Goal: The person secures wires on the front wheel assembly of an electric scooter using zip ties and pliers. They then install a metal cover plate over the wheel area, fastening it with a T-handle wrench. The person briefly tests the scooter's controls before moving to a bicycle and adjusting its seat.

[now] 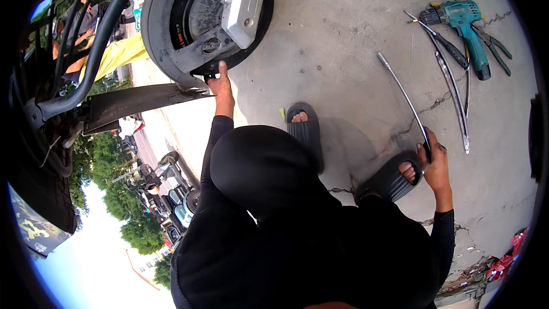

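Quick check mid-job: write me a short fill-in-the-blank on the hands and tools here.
1. Between the metal rod and the drill, the right hand holds the ____.
2. The wheel is closer to the ____ than to the right hand.
3. Of the drill and the pliers, the two-handled tool is the ____.

Missing words: metal rod; left hand; pliers.

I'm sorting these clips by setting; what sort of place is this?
Probably an outdoor, roadside vehicle-repair spot: a power drill and pliers lie on cracked concrete, a mounted wheel stands nearby, and vehicles are parked beyond.
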Demonstrator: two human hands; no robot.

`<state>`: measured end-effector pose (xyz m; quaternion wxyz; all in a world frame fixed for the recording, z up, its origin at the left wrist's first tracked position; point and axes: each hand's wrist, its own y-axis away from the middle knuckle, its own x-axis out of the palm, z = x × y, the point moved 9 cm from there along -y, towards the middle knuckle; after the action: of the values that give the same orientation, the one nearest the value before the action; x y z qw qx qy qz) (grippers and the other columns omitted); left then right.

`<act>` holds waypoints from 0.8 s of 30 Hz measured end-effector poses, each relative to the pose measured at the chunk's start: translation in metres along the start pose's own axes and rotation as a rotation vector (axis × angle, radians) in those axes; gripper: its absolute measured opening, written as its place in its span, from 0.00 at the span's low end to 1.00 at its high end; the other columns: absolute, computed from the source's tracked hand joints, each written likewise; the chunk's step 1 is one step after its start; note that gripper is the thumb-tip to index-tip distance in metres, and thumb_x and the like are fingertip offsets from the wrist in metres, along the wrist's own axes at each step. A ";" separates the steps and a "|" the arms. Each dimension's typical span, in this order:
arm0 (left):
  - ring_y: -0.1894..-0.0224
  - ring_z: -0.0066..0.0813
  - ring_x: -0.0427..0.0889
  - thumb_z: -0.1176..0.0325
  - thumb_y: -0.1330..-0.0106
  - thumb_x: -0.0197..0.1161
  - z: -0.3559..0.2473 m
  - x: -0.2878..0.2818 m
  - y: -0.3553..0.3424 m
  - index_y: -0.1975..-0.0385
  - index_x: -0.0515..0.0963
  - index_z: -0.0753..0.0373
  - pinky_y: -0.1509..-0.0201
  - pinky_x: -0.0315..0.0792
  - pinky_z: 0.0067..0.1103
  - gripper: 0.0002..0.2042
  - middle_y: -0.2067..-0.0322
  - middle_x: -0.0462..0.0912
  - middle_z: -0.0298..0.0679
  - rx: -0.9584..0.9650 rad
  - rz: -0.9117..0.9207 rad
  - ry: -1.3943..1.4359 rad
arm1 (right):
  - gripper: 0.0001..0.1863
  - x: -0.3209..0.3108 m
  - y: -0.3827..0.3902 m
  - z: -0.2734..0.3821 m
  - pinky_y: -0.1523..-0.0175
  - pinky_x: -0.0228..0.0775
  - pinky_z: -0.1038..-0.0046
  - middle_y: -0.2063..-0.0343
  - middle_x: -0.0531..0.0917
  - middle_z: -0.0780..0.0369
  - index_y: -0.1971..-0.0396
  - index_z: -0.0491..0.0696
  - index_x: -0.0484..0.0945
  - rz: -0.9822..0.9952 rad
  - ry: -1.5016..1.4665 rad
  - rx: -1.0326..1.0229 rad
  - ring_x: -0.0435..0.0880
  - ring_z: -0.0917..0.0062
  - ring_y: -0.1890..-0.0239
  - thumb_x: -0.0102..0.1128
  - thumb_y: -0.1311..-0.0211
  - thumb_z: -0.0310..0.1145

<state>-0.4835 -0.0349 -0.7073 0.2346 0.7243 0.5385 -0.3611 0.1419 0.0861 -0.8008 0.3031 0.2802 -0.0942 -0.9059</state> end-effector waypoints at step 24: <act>0.48 0.36 0.76 0.80 0.44 0.63 0.093 0.087 -0.022 0.55 0.76 0.61 0.39 0.69 0.40 0.16 0.54 0.80 0.33 -0.580 0.373 1.113 | 0.38 0.050 0.001 -0.009 0.53 0.72 0.62 0.67 0.80 0.50 0.39 0.40 0.63 0.121 0.223 -0.063 0.79 0.54 0.61 0.67 0.54 0.25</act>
<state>-0.5160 -0.0426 -0.8317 0.1655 0.7915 0.5204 0.2745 0.1144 0.0552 -0.8302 0.3745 0.3635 -0.0481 -0.8516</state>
